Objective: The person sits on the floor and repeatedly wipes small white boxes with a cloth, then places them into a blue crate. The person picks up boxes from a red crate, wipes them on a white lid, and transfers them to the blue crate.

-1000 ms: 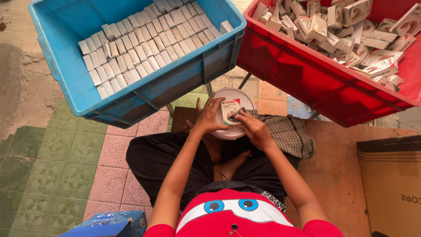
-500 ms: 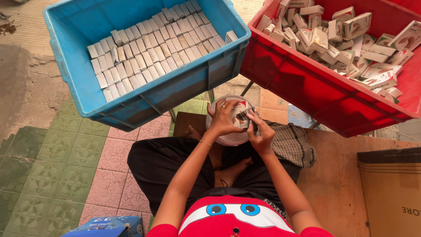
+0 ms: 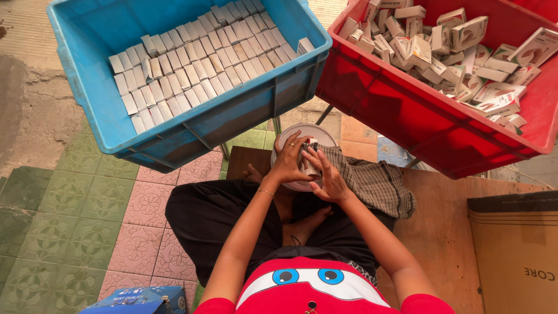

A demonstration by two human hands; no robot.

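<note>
A red shirt (image 3: 317,291) with short sleeves covers the chest — printed on it, a white panel with two round blue cartoon eyes (black pupils) and a small dark button below. Loose black trousers (image 3: 215,215) cover the legs. A thin bracelet (image 3: 266,192) circles the left wrist — forearms and feet bare.

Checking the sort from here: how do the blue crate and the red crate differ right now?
The blue crate holds small pale boxes standing in tight, even rows; the red crate holds printed cartons heaped loosely at all angles. Blue sits left of the hands, red right. Both are open plastic crates raised above the floor.
</note>
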